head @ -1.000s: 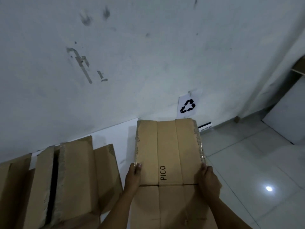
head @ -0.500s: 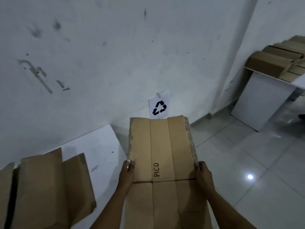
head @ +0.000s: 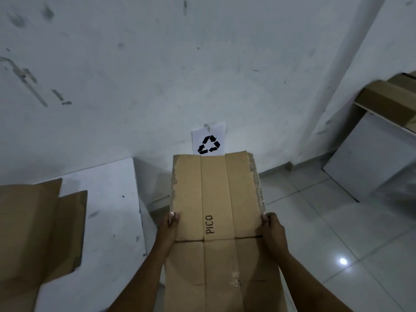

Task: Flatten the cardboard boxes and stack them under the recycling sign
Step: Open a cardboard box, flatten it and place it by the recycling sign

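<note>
Roughly mid-task, judging by what's visible. One flattened box (head: 216,221), marked PICO, is in the air, long axis pointing at the wall. Left hand (head: 169,228) pinches its left edge, thumb on top; right hand (head: 273,230) grips the right edge the same way, both at about mid-length near the cross crease. Panel looks fully flat, tape remnants along both long edges.

Sign (head: 209,140) is taped low on the wall; the box's far edge overlaps the sign's bottom in this view, so the panel is lined up with the target. The floor (head: 337,221) right under the sign is hidden behind the box, so I can't tell whether a stack exists there already.

Left to do, by my read:
- set this panel down under the sign
- cardboard (head: 38,226) on the white desk (head: 108,221), at its left edge, with flaps sticking up; looks not fully flattened, hard to say
- more boxes (head: 387,100) on the shelf (head: 369,161) at far right, apparently still assembled

So one box flat and in transit, at least two lots pending. Placement itself should be simple: lower, slide to the wall.
</note>
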